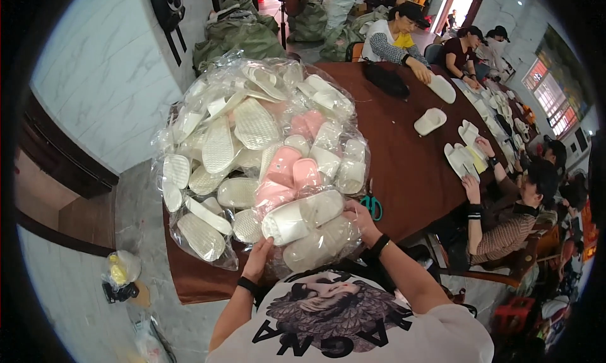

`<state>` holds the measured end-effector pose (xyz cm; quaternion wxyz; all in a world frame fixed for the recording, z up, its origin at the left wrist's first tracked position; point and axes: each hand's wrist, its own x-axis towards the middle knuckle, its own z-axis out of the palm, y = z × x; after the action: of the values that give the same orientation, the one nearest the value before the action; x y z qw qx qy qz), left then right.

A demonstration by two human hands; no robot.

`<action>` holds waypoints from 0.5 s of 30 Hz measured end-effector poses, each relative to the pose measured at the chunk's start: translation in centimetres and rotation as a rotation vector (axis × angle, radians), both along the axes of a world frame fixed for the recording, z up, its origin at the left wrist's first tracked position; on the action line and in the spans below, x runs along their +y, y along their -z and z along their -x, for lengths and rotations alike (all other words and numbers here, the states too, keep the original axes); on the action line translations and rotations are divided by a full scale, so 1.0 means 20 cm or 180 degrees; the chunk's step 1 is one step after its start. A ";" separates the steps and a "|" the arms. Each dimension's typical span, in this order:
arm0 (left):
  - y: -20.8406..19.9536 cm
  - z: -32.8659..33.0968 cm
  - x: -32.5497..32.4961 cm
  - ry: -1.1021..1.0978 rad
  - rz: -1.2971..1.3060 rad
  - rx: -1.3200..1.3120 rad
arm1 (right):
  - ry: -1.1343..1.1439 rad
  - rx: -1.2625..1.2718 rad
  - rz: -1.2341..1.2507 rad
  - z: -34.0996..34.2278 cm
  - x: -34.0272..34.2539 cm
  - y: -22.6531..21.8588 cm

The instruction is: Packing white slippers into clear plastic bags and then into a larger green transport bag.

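Observation:
A pair of white slippers in a clear plastic bag lies at the near edge of a big pile. My left hand pinches the bag's near left edge, thumb on top by the slipper's toe end. On the other end my right hand is closed around the plastic, its fingertips partly hidden. Right below sits another bagged pale slipper, sole up. Behind them rise several bagged white slippers, with pink slippers in the middle of the heap. Teal-handled scissors rest just beyond my right hand.
The pile covers the left part of a brown-clothed table. Across it, a person handles a white slipper near a black item. Another person on the right holds slippers. Green sacks stand behind.

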<state>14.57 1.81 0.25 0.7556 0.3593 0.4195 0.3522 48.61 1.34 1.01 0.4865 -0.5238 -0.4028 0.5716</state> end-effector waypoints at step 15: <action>-0.07 0.02 0.02 -0.0008 0.0139 0.0165 | 0.0592 -0.0910 -0.0486 -0.02 0.03 -0.01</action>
<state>14.10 2.22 1.56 0.7517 0.3512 0.4470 0.3345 49.09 1.91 1.23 0.5134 -0.5962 -0.4599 0.4117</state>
